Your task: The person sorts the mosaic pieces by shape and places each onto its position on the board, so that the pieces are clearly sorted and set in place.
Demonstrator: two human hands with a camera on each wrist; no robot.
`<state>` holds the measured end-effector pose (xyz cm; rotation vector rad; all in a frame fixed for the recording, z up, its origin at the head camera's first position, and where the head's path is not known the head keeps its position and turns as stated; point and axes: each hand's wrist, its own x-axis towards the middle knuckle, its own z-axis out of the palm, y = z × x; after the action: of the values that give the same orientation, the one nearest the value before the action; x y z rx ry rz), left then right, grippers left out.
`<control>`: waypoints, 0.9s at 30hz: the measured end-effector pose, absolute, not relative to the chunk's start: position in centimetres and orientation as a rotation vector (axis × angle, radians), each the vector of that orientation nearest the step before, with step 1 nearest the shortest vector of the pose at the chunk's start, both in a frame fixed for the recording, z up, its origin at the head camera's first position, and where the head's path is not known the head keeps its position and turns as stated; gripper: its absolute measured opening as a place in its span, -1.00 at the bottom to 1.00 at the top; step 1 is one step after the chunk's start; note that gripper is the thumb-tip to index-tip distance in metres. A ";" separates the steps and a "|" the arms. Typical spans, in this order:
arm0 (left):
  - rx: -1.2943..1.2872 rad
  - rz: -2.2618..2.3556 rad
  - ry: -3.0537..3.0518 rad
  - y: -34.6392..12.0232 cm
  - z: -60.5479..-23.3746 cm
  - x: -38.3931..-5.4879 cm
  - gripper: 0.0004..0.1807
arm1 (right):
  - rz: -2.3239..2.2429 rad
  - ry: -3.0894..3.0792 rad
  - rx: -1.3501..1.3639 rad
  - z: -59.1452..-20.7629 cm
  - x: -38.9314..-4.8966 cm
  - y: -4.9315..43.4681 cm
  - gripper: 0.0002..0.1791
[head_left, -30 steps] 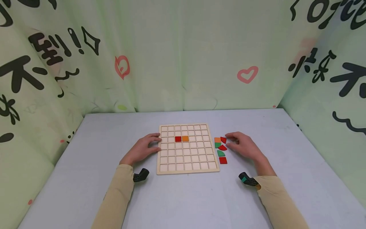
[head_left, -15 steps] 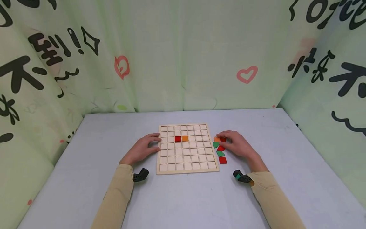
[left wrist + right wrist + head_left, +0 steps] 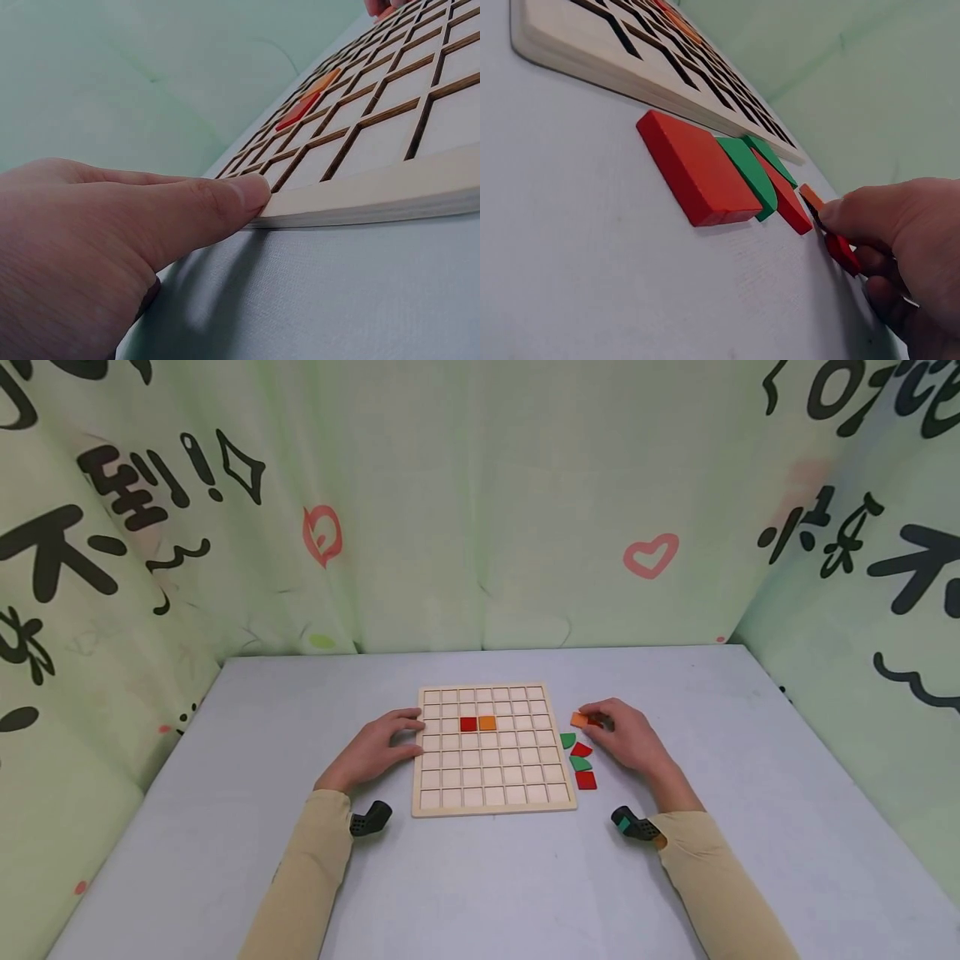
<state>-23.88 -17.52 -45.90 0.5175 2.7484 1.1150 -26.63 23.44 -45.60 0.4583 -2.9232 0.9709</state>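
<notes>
A wooden grid board (image 3: 495, 811) lies flat on the table, with a red square tile (image 3: 468, 724) and an orange square tile (image 3: 487, 722) side by side in two of its cells. My left hand (image 3: 377, 746) rests at the board's left edge, its thumb (image 3: 236, 196) extended against the frame. Right of the board, my right hand (image 3: 626, 735) pinches an orange tile (image 3: 579, 720) with thumb and fingers. Under those fingers sits a red piece (image 3: 841, 255), partly hidden.
Along the board's right edge lie a green rounded piece (image 3: 567, 741), a red piece (image 3: 581, 749), another green piece (image 3: 581, 763) and a red square tile (image 3: 694, 165). A light curtain (image 3: 480, 527) with drawings surrounds the table (image 3: 487, 885).
My right hand has moved left onto the loose pieces and taken hold of the orange tile, which has come away from the green piece. The left hand stays put.
</notes>
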 end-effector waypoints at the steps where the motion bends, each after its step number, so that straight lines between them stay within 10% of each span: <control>1: 0.517 1.112 2.750 -17.5 -45.9 -23.9 -0.51 | 0.976 -2.926 0.438 -45.6 -26.6 23.4 -0.61; 27: 0.516 1.132 2.736 -17.5 -46.0 -24.0 -0.51 | 0.872 -3.014 0.439 -45.3 -27.3 22.8 -0.61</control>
<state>-24.00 -17.50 -45.97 0.5159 2.7359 1.1322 -27.27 22.75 -45.32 0.4395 -3.0139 0.8721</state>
